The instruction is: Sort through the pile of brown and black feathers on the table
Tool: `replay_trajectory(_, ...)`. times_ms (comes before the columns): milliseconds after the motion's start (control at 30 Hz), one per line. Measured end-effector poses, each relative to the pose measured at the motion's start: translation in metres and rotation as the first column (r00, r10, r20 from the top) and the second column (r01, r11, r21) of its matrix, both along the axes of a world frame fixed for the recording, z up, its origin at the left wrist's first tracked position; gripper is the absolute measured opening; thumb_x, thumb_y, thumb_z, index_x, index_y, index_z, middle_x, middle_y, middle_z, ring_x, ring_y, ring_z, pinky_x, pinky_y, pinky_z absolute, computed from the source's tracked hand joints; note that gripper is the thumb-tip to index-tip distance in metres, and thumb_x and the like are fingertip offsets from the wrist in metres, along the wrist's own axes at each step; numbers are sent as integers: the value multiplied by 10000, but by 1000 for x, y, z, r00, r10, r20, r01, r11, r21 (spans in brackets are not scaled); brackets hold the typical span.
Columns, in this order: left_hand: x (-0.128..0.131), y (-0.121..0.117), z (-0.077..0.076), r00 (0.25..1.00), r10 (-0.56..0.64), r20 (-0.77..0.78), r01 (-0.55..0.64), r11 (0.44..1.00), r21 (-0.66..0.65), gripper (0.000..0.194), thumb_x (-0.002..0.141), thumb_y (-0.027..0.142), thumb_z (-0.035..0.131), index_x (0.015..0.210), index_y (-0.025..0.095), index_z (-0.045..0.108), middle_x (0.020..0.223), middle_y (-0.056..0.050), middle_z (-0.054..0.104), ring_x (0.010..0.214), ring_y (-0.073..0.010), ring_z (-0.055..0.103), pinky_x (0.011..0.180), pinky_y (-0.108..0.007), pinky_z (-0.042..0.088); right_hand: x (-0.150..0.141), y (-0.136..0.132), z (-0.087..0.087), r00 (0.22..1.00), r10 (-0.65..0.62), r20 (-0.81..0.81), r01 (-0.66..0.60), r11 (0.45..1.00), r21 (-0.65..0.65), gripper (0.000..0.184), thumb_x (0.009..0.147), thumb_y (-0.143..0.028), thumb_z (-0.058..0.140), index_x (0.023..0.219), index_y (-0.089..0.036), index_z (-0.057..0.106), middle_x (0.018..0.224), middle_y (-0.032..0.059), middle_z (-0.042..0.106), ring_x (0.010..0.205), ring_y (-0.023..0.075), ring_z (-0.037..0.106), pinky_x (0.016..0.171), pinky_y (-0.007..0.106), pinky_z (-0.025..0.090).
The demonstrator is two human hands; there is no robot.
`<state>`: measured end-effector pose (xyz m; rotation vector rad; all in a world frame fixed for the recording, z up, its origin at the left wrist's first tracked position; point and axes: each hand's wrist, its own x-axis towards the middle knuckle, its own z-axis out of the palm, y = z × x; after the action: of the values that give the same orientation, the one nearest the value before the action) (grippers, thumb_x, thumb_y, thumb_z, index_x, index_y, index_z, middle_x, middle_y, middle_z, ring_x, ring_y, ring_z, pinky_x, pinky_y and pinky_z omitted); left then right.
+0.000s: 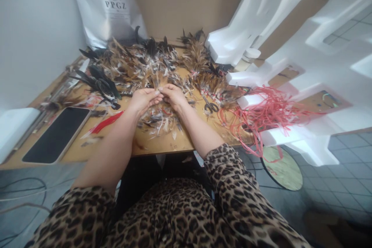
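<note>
My left hand (143, 99) and my right hand (173, 96) meet at the middle of a wooden table (162, 145), fingers curled and pinched together on a small bunch of brown feathers (159, 82) that stands up between them. A wide heap of loose brown, black and white feathers (136, 64) spreads behind and under both hands. Black long feathers (100, 81) lie to the left of my left hand.
Black-handled scissors (210, 105) lie right of my right hand, beside a tangle of red bands (267, 114). A red feather (106, 123) and a dark phone (58, 133) lie at left. White foam blocks (290, 46) crowd the right; a silver bag (107, 7) stands behind.
</note>
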<state>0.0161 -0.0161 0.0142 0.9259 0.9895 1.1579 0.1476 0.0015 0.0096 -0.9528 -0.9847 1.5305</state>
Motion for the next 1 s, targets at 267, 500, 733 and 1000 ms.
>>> replay_trajectory(267, 0, 1, -2, 1000, -17, -21, 18, 999, 30, 82, 684, 134, 684, 721, 62, 669, 650, -74, 681, 505, -64, 603, 470, -125, 454, 1, 1, 0, 1000, 25, 17, -25, 1000, -1, 269, 564, -306, 738, 656, -156, 534, 527, -62, 548, 477, 50, 483, 486, 175, 360)
replay_trajectory(500, -7, 8, -6, 997, 73, 11, -73, 996, 42, 66, 707, 134, 662, 704, 69, 650, 676, -79, 689, 497, -52, 594, 462, -115, 446, 32, 6, 13, 870, -94, 485, -86, 938, 336, 184, 669, -292, 648, 750, -126, 656, 603, -25, 596, 545, 68, 487, 569, 208, 387)
replay_trajectory(733, -12, 13, -11, 990, 103, 95, -107, 994, 36, 71, 697, 128, 676, 718, 67, 648, 675, -78, 687, 498, -54, 596, 457, -113, 447, 36, 5, 8, 351, -192, 916, -372, 870, 324, 153, 692, -236, 600, 791, -162, 689, 735, 7, 650, 669, 117, 544, 665, 239, 391)
replay_trajectory(1000, -14, 10, -7, 988, 116, 100, -116, 993, -14, 114, 687, 145, 695, 757, 76, 637, 711, -74, 693, 519, -63, 613, 448, -113, 447, 16, -12, 11, 75, -377, 923, -502, 786, 361, 239, 830, -221, 438, 865, -178, 670, 926, 76, 590, 853, 177, 547, 774, 282, 388)
